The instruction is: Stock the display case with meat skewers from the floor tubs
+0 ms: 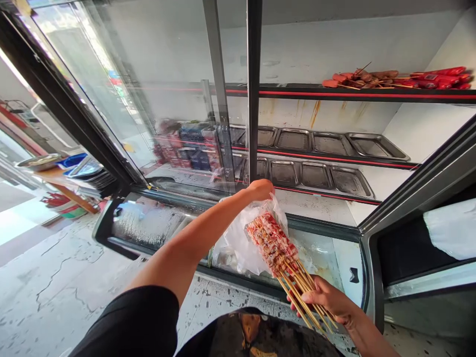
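Note:
My right hand (pixel 327 300) is closed around the wooden sticks of a bundle of red meat skewers (pixel 273 243), held in front of an open display case. My left hand (pixel 260 190) reaches forward and pinches the top of a clear plastic bag (pixel 241 248) that hangs behind and around the upper ends of the skewers. Both hands are just above the case's lower front ledge (pixel 320 248).
Inside the case, two rows of metal trays (pixel 327 144) sit on shelves with red trim. The top shelf holds red sausages on skewers (pixel 394 79). A glass sliding door (pixel 148 99) stands at left. Bowls and plates (pixel 74 166) lie on a table at far left.

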The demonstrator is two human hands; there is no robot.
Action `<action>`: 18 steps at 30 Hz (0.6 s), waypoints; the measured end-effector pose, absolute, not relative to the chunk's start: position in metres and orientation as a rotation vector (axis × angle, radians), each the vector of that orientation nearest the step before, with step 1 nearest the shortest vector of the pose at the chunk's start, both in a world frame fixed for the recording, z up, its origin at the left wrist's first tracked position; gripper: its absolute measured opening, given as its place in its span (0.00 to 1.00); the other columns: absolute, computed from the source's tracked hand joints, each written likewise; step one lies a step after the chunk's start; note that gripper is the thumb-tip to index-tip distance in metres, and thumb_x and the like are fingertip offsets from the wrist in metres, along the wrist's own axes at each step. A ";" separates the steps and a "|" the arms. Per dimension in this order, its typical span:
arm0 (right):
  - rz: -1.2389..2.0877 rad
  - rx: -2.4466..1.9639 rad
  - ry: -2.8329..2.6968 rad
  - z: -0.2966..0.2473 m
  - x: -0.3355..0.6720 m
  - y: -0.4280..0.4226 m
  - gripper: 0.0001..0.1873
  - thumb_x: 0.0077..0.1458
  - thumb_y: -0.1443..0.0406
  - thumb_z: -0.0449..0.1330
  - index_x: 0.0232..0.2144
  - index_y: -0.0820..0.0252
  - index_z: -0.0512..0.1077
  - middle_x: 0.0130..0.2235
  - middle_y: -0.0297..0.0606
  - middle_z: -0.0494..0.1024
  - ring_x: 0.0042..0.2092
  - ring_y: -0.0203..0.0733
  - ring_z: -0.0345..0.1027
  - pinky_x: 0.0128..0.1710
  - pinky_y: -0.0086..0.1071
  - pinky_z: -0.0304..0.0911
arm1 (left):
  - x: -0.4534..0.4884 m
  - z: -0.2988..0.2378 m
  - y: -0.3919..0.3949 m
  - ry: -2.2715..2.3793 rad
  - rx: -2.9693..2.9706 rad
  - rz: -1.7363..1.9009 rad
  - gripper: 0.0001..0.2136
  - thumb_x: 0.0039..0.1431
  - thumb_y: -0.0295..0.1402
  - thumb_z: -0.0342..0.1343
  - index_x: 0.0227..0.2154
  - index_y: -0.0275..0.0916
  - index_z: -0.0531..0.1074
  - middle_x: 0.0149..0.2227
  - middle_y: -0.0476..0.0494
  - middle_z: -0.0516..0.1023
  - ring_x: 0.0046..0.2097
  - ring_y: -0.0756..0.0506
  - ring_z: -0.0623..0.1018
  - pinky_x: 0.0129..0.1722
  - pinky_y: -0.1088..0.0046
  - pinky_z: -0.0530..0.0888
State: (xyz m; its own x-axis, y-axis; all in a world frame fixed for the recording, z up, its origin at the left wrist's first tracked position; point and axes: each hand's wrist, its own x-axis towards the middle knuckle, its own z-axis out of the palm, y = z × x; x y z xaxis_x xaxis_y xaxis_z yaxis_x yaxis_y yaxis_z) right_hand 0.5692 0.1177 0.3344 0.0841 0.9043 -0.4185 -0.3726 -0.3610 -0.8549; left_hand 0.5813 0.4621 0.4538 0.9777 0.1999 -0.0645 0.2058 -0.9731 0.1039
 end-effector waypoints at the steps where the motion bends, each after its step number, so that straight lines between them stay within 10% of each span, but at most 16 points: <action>1: 1.498 -1.300 -0.601 0.336 0.565 0.118 0.22 0.47 0.57 0.69 0.44 0.58 0.76 0.45 0.45 0.83 0.43 0.52 0.79 0.45 0.45 0.74 | 0.585 0.454 0.463 0.356 3.003 -0.100 0.11 0.58 0.29 0.61 0.43 0.41 0.84 0.46 0.45 0.86 0.47 0.44 0.82 0.40 0.77 0.73; 8: 1.440 -1.323 -0.659 0.348 0.562 0.116 0.21 0.51 0.54 0.70 0.44 0.60 0.78 0.43 0.44 0.83 0.42 0.49 0.79 0.43 0.42 0.74 | 0.591 0.444 0.495 0.625 2.818 -0.183 0.15 0.53 0.29 0.66 0.45 0.34 0.82 0.37 0.40 0.86 0.42 0.43 0.83 0.37 0.74 0.73; 13: 1.412 -1.260 -0.534 0.352 0.561 0.104 0.21 0.49 0.54 0.72 0.42 0.59 0.81 0.42 0.44 0.83 0.41 0.47 0.79 0.40 0.38 0.74 | 0.580 0.424 0.529 0.754 2.621 -0.125 0.04 0.47 0.24 0.66 0.28 0.34 0.81 0.21 0.45 0.77 0.38 0.42 0.80 0.39 0.72 0.72; 18: 1.383 -1.208 -0.412 0.343 0.558 0.090 0.23 0.45 0.54 0.75 0.42 0.59 0.82 0.41 0.45 0.84 0.39 0.45 0.79 0.37 0.35 0.74 | 0.540 0.391 0.537 0.685 2.260 -0.116 0.09 0.51 0.34 0.63 0.30 0.32 0.80 0.26 0.38 0.80 0.38 0.37 0.81 0.40 0.62 0.76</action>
